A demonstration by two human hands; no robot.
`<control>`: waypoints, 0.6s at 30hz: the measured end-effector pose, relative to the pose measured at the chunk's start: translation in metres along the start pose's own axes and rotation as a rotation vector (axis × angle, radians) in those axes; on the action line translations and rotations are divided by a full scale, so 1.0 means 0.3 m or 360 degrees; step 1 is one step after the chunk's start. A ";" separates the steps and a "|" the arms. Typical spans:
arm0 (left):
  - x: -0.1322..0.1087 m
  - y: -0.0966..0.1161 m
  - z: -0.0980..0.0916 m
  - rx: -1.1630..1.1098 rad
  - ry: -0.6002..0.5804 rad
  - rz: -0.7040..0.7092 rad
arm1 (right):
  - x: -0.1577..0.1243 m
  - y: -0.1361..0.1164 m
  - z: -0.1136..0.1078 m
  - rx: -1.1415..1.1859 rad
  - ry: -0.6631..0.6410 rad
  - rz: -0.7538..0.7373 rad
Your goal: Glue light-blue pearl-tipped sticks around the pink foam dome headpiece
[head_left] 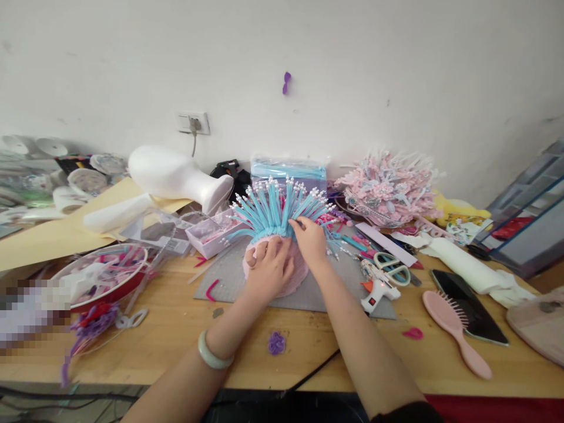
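Some pink disc (pixel 301 267) hidden under left grip (pixel 269 267); right grip (pixel 312 241) contact unclear.

I face a pale, scuffed wall (pixel 374 70), evenly lit. A socket (pixel 184 121), plug (pixel 195 124) inserted, is mounted left of centre. Below it extends my wooden surface (pixel 176 335).

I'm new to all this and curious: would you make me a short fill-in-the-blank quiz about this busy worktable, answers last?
1. The left hand rests on a round piece coloured ____.
2. The right hand is at the fanned strands, whose colour is light ____.
3. The pale bracelet circles the ____ wrist.
4. The small two-lobed piece on the wall is ____ in colour.

Missing words: pink; blue; left; purple.
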State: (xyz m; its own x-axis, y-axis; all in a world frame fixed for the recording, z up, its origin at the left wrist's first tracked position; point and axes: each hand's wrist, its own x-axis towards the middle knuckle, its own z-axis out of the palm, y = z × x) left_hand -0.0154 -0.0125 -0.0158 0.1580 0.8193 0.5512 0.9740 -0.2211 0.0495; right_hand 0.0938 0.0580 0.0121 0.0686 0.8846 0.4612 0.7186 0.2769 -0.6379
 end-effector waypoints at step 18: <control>-0.004 0.000 0.010 -0.0008 -0.0011 0.0003 | -0.003 0.014 0.018 0.0103 0.0122 0.0009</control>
State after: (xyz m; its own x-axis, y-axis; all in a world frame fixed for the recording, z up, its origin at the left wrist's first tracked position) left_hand -0.0152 -0.0119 -0.0188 0.1610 0.8227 0.5453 0.9729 -0.2253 0.0527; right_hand 0.0930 0.0604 0.0057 0.1269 0.8557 0.5017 0.6722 0.2978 -0.6778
